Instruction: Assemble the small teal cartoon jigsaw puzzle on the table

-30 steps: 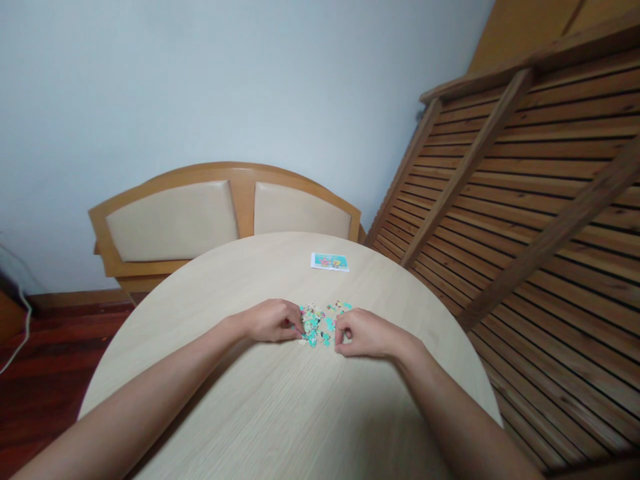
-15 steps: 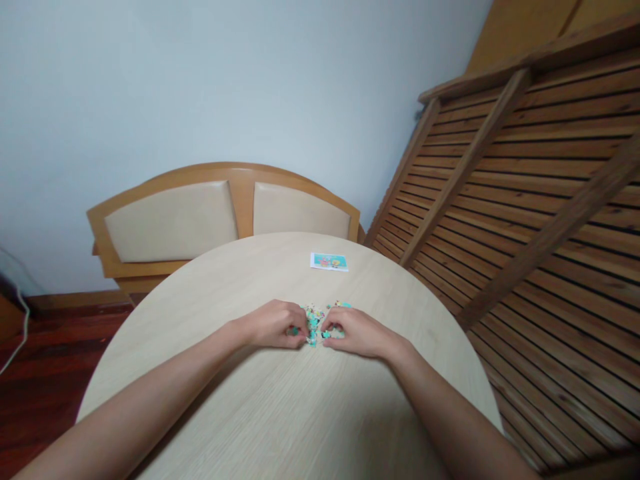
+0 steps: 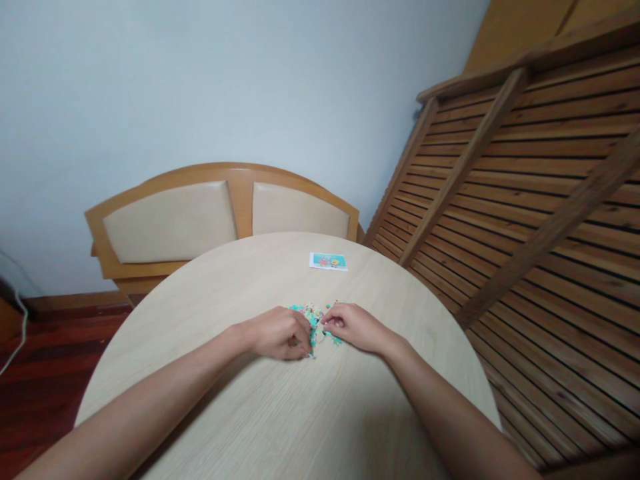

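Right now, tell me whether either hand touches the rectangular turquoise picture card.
No, the card lies apart from the left hand and right hand on the round, pale wood-grain table.

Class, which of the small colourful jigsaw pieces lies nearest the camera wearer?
The small turquoise jigsaw piece at the fingertips of the bare left hand; it sits lowest in the picture, with the other visible pieces farther away.

Pale wall [image 3: 225, 87]; padded headboard [image 3: 220, 213] (arched); reddish floor [image 3: 55, 360], probably wood.
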A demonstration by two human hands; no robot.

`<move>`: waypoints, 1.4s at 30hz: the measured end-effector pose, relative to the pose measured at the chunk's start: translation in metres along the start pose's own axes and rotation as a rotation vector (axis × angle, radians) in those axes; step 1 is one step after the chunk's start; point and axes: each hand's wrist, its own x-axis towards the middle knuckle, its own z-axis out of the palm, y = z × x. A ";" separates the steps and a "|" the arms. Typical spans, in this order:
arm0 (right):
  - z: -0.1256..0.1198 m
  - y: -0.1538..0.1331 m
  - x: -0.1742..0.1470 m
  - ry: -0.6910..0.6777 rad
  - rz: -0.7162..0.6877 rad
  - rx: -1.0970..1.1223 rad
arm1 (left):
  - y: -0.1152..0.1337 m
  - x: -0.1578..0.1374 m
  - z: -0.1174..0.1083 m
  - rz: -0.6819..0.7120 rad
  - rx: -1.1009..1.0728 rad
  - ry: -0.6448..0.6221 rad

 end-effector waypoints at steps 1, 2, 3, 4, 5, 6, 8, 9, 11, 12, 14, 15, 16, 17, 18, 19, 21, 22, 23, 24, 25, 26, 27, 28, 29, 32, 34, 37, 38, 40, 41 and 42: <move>0.000 0.000 0.000 0.008 -0.013 -0.013 | 0.000 0.000 -0.001 -0.002 0.003 0.013; 0.000 0.000 0.000 0.017 -0.023 -0.023 | 0.000 -0.001 -0.003 -0.005 0.006 0.024; 0.000 -0.001 0.000 0.024 -0.033 -0.029 | 0.000 -0.001 -0.005 -0.011 0.010 0.030; 0.000 -0.001 -0.001 0.026 -0.045 -0.032 | 0.001 -0.002 -0.007 -0.018 0.016 0.033; 0.000 -0.002 -0.001 0.026 -0.058 -0.035 | 0.001 -0.003 -0.009 -0.030 0.025 0.034; 0.000 -0.004 -0.001 0.023 -0.073 -0.039 | 0.001 -0.004 -0.011 -0.047 0.038 0.033; 0.001 -0.006 -0.002 0.008 -0.103 -0.051 | 0.002 -0.007 -0.015 -0.095 0.067 0.015; 0.001 -0.008 -0.002 -0.001 -0.113 -0.061 | 0.002 -0.008 -0.017 -0.126 0.080 0.000; 0.003 -0.009 -0.001 -0.015 -0.124 -0.084 | 0.003 -0.011 -0.019 -0.195 0.078 -0.051; 0.003 -0.009 -0.001 -0.021 -0.127 -0.094 | 0.002 -0.012 -0.019 -0.233 0.063 -0.084; 0.004 -0.009 -0.001 -0.027 -0.130 -0.107 | 0.000 -0.013 -0.017 -0.313 0.011 -0.151; 0.004 -0.008 -0.001 -0.029 -0.132 -0.109 | -0.001 -0.014 -0.015 -0.346 -0.021 -0.185; 0.003 -0.008 -0.001 -0.030 -0.135 -0.110 | -0.003 -0.014 -0.014 -0.373 -0.054 -0.210; 0.003 -0.008 -0.001 -0.031 -0.137 -0.111 | -0.005 -0.014 -0.013 -0.390 -0.084 -0.226; 0.003 -0.009 -0.001 -0.031 -0.137 -0.114 | -0.007 -0.014 -0.012 -0.390 -0.110 -0.232; 0.002 -0.009 -0.001 -0.030 -0.135 -0.119 | -0.009 -0.014 -0.011 -0.378 -0.125 -0.223; 0.000 -0.011 -0.002 -0.023 -0.129 -0.135 | -0.010 -0.013 -0.011 -0.337 -0.102 -0.162; -0.001 -0.012 -0.002 -0.017 -0.126 -0.142 | -0.011 -0.012 -0.011 -0.317 -0.071 -0.123; -0.001 -0.012 -0.002 -0.010 -0.125 -0.147 | -0.011 -0.011 -0.011 -0.301 -0.034 -0.087; -0.002 -0.013 -0.002 -0.002 -0.125 -0.150 | -0.011 -0.010 -0.010 -0.289 0.001 -0.062; -0.003 -0.013 -0.002 0.005 -0.125 -0.152 | -0.012 -0.010 -0.009 -0.280 0.028 -0.052; -0.003 -0.013 -0.002 0.011 -0.126 -0.153 | -0.012 -0.009 -0.008 -0.271 0.046 -0.052; -0.004 -0.012 -0.002 0.015 -0.125 -0.154 | -0.013 -0.009 -0.006 -0.260 0.056 -0.057; -0.004 -0.012 -0.002 0.019 -0.123 -0.155 | -0.014 -0.009 -0.004 -0.250 0.058 -0.060; -0.004 -0.012 -0.001 0.024 -0.119 -0.155 | -0.015 -0.009 -0.002 -0.243 0.057 -0.060; -0.002 -0.011 -0.001 0.039 -0.096 -0.140 | -0.019 -0.010 0.003 -0.245 0.035 -0.051; -0.002 -0.011 0.000 0.046 -0.082 -0.117 | -0.021 -0.010 0.004 -0.259 0.010 -0.055; -0.002 -0.011 0.000 0.045 -0.078 -0.080 | -0.021 -0.010 0.003 -0.270 -0.040 -0.055; -0.002 -0.010 0.000 0.043 -0.079 -0.071 | -0.020 -0.010 0.003 -0.269 -0.053 -0.051; -0.004 -0.010 -0.001 0.034 -0.080 -0.057 | -0.020 -0.009 0.003 -0.265 -0.069 -0.045; -0.004 -0.011 -0.001 0.027 -0.083 -0.051 | -0.019 -0.009 0.002 -0.264 -0.072 -0.047; -0.005 -0.011 -0.001 0.017 -0.090 -0.047 | -0.019 -0.009 0.002 -0.266 -0.072 -0.053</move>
